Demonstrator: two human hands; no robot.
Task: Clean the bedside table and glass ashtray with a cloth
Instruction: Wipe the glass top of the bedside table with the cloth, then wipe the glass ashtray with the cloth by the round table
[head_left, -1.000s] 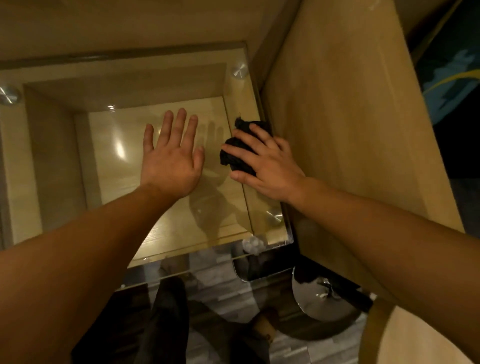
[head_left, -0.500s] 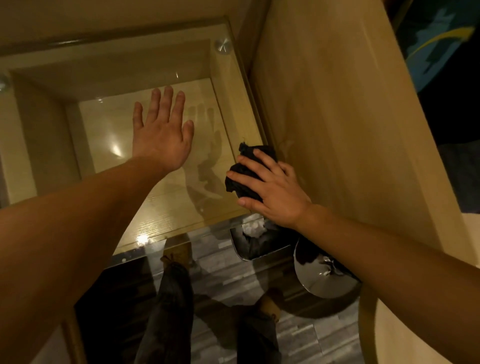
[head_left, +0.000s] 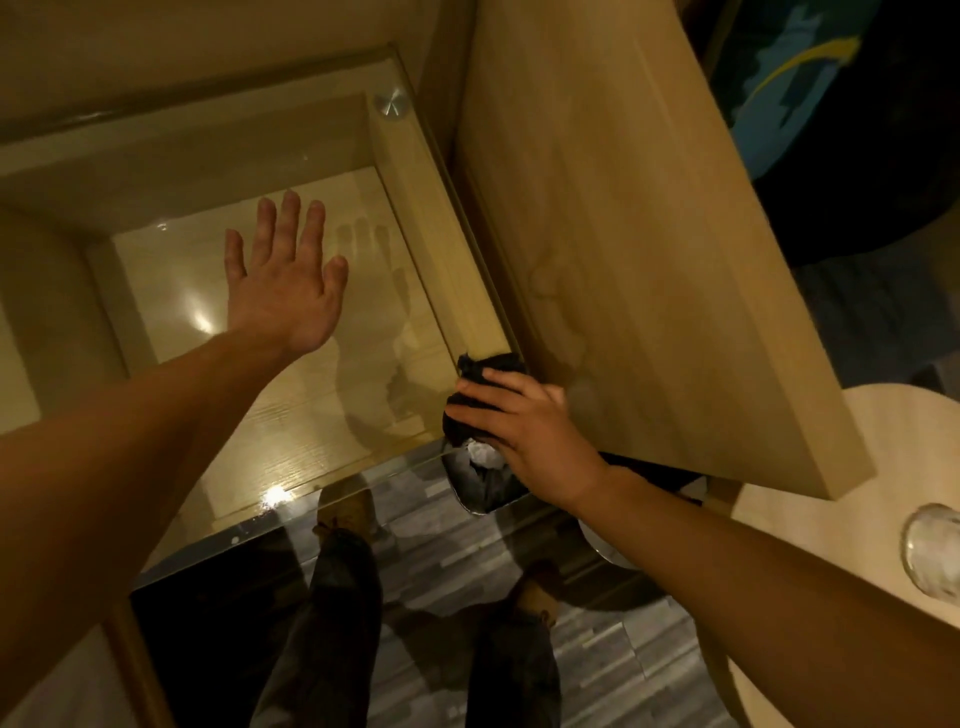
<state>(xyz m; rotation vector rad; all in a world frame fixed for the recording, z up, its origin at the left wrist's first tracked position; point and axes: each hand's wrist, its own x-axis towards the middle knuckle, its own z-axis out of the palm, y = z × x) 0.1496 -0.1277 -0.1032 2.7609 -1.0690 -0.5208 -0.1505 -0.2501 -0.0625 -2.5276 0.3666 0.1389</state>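
Warm, dim light fell on the glass top (head_left: 322, 431) of the bedside table, a clear pane over a pale wooden box, with a tall wooden panel (head_left: 623, 234) just beside it on the right and grey plank floor below. My left hand (head_left: 283, 291) lay flat on the glass, fingers spread and holding nothing, serving as a brace. My right hand (head_left: 519, 431) pressed a dark cloth (head_left: 470, 395) against the pane, fingers extended over the bundle rather than closed around it.

Over the preceding second the cloth had travelled along the right edge of the glass, from near the middle of that edge to the front right corner, where it now sat touching the panel. My left hand had kept its flat, open pose on the pane throughout. I judged that one stroke down the right margin was finished; the centre and left of the pane showed glare spots and a faint hand-shaped reflection, so whether they were already clean could not be told.

At the far right edge, on a round pale table (head_left: 883, 467), stood a clear glass object (head_left: 935, 551), possibly the ashtray, well apart from both hands and, by my estimate, not yet wiped.
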